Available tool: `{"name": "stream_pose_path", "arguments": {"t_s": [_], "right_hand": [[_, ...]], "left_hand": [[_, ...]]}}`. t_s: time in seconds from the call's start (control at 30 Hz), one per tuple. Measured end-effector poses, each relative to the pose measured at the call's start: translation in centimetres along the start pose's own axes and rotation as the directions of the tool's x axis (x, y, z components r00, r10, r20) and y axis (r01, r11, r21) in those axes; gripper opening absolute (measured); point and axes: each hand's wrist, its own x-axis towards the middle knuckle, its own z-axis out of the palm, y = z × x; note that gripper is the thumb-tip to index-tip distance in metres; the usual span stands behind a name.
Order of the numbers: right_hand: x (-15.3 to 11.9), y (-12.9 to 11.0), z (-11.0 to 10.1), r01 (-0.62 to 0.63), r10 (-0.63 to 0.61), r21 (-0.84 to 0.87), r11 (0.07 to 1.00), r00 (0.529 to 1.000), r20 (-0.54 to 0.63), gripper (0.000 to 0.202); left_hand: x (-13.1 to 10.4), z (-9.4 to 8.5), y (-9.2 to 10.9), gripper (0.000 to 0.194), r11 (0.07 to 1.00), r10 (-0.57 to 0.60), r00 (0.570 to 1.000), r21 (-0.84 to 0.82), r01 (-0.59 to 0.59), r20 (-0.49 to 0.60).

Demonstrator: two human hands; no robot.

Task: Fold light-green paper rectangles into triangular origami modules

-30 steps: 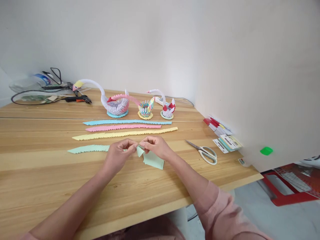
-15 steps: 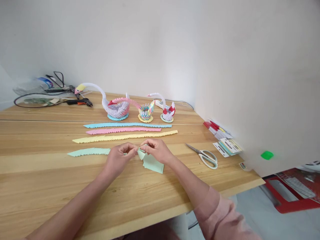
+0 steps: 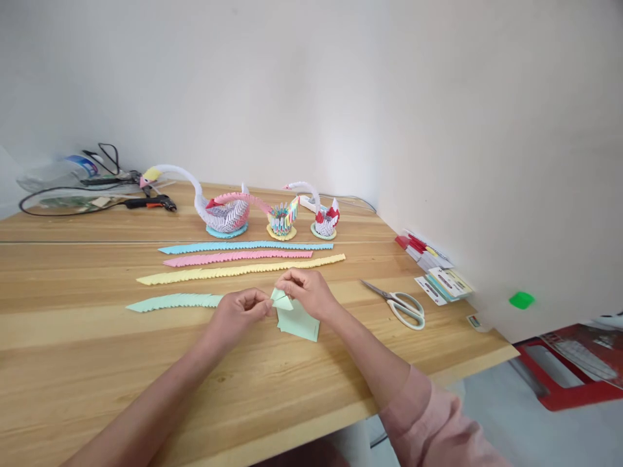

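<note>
While the left hand (image 3: 242, 311) pinches its left edge and the right hand (image 3: 306, 292) its top, one pale green paper piece (image 3: 282, 301) hangs just above the table (image 3: 219, 383). Thumb and forefinger are closed on the paper at each hold; the other fingers are curled.

Progress, by appearance: the piece is partly folded; pale green sheets (image 3: 299, 322), flat and apparently unworked, lie below the right hand. Green strip (image 3: 172, 301), pleated, its right end reaching behind the left hand; whether complete, cannot be told. Yellow strip (image 3: 233, 269), pink strip (image 3: 233, 259), blue strip (image 3: 243, 246): seemingly finished, laid in rows. Three paper swans (image 3: 226, 217), assembled, at the rear.

Lettering: packaged cards (image 3: 442, 285) at right, dark print, illegible; bottle label (image 3: 82, 165), blue, unreadable. Scissors (image 3: 399, 305): no brand discernible.
</note>
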Motion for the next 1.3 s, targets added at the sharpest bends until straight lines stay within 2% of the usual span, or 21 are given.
{"name": "stream_pose_path", "arguments": {"t_s": [0.1,0.17,0.27,0.43,0.7,1.0,1.2,1.3], "right_hand": [[0.0,-0.2,-0.1,-0.001,0.008,0.095,0.995,0.998,-0.065,0.025],[-0.1,-0.5,0.1,0.010,-0.004,0.115,0.993,0.999,-0.053,0.025],[-0.2,-0.6,0.6,-0.008,0.011,0.131,0.991,1.000,-0.019,0.022],[0.0,0.4,1.3,-0.037,0.043,0.152,0.988,0.998,-0.035,0.022],[0.0,0.6,1.3,-0.046,0.053,0.203,0.978,0.998,-0.033,0.022],[-0.1,0.3,1.8,-0.023,0.036,0.119,0.993,0.993,-0.108,0.020],[0.1,0.3,1.7,-0.066,0.072,0.275,0.959,0.997,-0.012,0.020],[0.2,0.4,1.7,-0.089,0.097,0.313,0.946,0.995,-0.008,0.025]], "left_hand": [[0.1,-0.3,0.1,0.019,0.993,-0.032,0.995,-0.118,0.020,-0.097],[0.1,-0.4,0.0,0.019,0.985,-0.041,0.990,-0.172,0.018,-0.132],[0.2,-0.5,-0.1,0.020,0.978,-0.033,0.990,-0.207,0.003,-0.140],[0.2,-0.3,-0.3,0.021,0.972,-0.029,0.987,-0.235,-0.010,-0.159],[0.2,-0.3,-0.3,0.022,0.968,-0.003,0.986,-0.247,-0.039,-0.166],[0.3,-0.1,-0.5,0.024,0.974,0.014,0.982,-0.220,-0.056,-0.186],[0.2,0.0,0.0,0.022,0.993,0.044,0.979,-0.100,-0.065,-0.201],[0.0,0.1,0.0,0.018,0.997,0.055,0.976,-0.043,-0.065,-0.210]]}}
